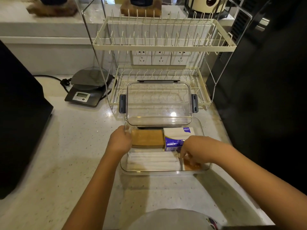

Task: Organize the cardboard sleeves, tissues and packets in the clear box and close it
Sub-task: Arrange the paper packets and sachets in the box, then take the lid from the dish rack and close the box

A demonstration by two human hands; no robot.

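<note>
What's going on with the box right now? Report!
Left hand steadies the box rim. Right hand reaches into its near-right corner among packets; grip unclear. Sleeves and tissues inside. Lid off, propped behind.

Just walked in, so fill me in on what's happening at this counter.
A person is packing a clear box on the counter. The left hand steadies its left rim beside the brown cardboard sleeves; the right hand reaches into the right corner near the tissue pack. White packets fill the front. The lid leans behind, still off.
</note>
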